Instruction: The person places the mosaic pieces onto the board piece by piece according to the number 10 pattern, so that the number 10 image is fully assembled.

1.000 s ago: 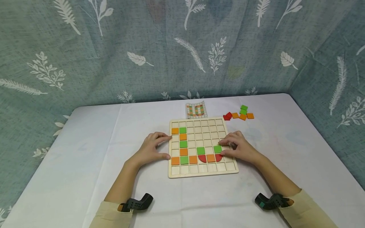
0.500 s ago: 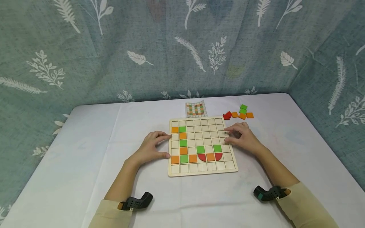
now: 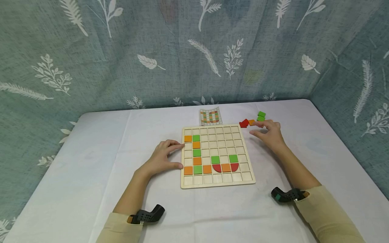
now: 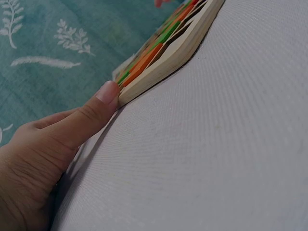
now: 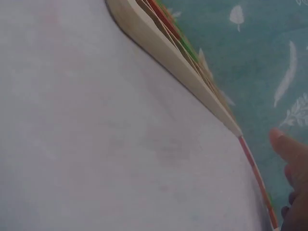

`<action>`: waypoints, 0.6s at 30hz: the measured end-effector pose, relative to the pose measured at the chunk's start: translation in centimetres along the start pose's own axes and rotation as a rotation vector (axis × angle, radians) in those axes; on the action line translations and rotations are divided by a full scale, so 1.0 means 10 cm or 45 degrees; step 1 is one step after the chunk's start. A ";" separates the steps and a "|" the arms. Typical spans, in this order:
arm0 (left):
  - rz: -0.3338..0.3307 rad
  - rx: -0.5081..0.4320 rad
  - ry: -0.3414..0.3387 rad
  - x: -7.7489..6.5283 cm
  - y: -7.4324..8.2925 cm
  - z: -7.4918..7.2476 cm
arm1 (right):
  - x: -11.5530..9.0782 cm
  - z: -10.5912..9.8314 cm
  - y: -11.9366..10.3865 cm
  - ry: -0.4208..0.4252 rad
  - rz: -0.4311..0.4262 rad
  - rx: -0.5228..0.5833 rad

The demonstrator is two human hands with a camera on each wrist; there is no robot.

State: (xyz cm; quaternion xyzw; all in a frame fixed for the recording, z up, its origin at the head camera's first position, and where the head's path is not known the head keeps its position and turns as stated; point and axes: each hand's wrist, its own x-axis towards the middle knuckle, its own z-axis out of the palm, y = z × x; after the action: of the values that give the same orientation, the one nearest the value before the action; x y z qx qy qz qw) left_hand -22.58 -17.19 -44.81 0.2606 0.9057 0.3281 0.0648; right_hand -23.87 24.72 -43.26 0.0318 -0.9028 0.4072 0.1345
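A wooden grid board (image 3: 212,145) lies on the table, with orange, green and red pieces set in some of its cells. My left hand (image 3: 160,158) rests against the board's left edge, thumb and a fingertip touching it; in the left wrist view the thumb (image 4: 107,92) meets the board's corner. Beyond the board's top right, my right hand (image 3: 271,135) reaches over loose tiles, thumb and fingers apart and nothing seen between them. An orange tile (image 3: 251,122) sits by its fingertips. Other orange tiles are mostly hidden beneath the hand.
Red pieces (image 3: 244,123) lie just past the board's top right corner, and green tiles (image 3: 261,116) beyond the right hand. A printed pattern card (image 3: 211,116) lies behind the board. A leaf-patterned curtain (image 3: 170,81) hangs behind the white-covered table (image 3: 91,175).
My right hand has left the green tile near the board's lower right and moved up and away to the loose tiles. The left hand stays at the board's left edge.
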 end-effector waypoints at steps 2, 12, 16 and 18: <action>0.001 -0.003 -0.001 0.00 0.00 0.00 | 0.04 -0.01 0.02 0.010 0.099 -0.009; 0.004 -0.005 -0.001 -0.01 0.01 0.00 | 0.29 0.02 0.03 -0.051 0.193 -0.269; 0.001 0.003 0.000 -0.02 0.01 0.00 | 0.34 0.02 0.05 -0.145 0.238 -0.369; 0.002 0.003 0.008 -0.01 0.00 0.00 | 0.34 0.03 0.05 -0.160 0.226 -0.402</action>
State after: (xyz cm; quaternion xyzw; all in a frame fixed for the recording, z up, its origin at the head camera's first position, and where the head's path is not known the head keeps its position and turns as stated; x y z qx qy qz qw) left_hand -22.44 -17.21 -44.81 0.2602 0.9061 0.3279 0.0615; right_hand -27.33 25.01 -42.86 -0.0440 -0.9614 0.2680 0.0446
